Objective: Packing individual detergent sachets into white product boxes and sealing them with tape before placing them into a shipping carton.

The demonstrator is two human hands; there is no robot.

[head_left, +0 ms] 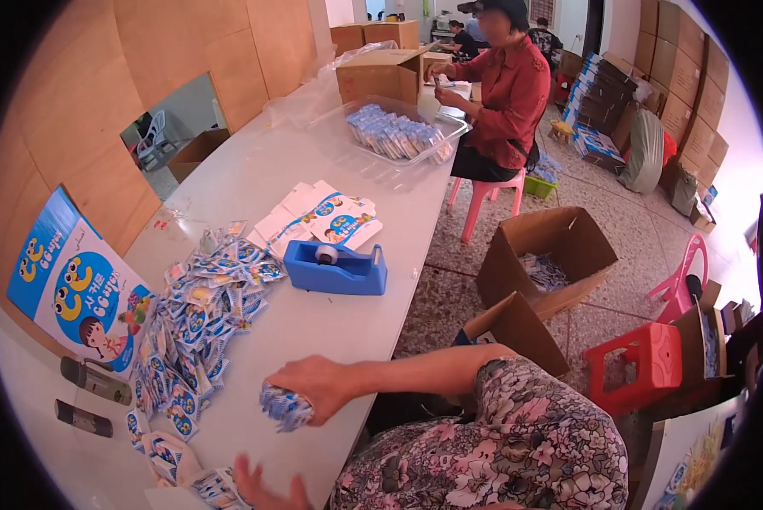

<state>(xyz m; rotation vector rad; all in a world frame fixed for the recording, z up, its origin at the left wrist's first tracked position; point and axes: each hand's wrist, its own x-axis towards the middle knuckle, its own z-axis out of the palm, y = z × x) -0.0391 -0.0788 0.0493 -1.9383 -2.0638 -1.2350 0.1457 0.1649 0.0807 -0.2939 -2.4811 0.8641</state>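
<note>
My right hand (pixel 311 387), coming in from the right out of a floral sleeve, is closed round a bunch of small blue-and-white packets (pixel 286 410) just over the white table (pixel 296 327). At the lower edge my left hand (pixel 267 489) has its fingers spread, with nothing seen in it; its lower part is cut off. Close beside it lie several packets (pixel 216 486). A large loose heap of similar packets (pixel 190 331) spreads along the table to the left of my right hand. Beyond that hand stands a blue tape dispenser (pixel 335 270).
Flattened white cartons (pixel 313 217) lie behind the dispenser. Farther off are a clear tray (pixel 398 136) of packets and a seated person in red (pixel 509 93). Two bottles (pixel 84 418) and a printed board (pixel 80 285) line the left. Open cardboard boxes (pixel 560 255) and a red stool (pixel 636 365) stand right.
</note>
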